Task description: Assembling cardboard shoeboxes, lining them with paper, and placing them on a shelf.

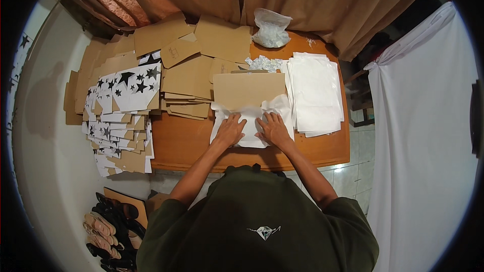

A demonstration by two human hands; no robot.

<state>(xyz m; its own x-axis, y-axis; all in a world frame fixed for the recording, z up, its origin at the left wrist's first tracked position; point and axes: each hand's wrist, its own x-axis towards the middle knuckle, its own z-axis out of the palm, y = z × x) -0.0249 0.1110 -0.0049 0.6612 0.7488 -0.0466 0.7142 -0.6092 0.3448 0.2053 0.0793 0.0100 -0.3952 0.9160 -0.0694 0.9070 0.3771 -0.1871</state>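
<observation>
A brown cardboard piece (249, 89) lies in front of me at the middle of the table. White paper (252, 130) covers its near part, with the paper's far edge curling up. My left hand (231, 130) rests on the left side of this paper, fingers stretched forward and thumb apart. On the right side my right hand (274, 130) presses the sheet in much the same way, its fingers apart. Neither hand grips anything. Just right of the cardboard is a stack of white paper sheets (317, 93).
Brown cardboard pieces (187, 78) are piled at the left and back of the wooden table (174, 143). White pieces with black stars (133, 88) are stacked at far left. Behind the work lie small crumpled bits (263, 64) and a plastic bag (271, 29). Shoes (103, 231) stand lower left.
</observation>
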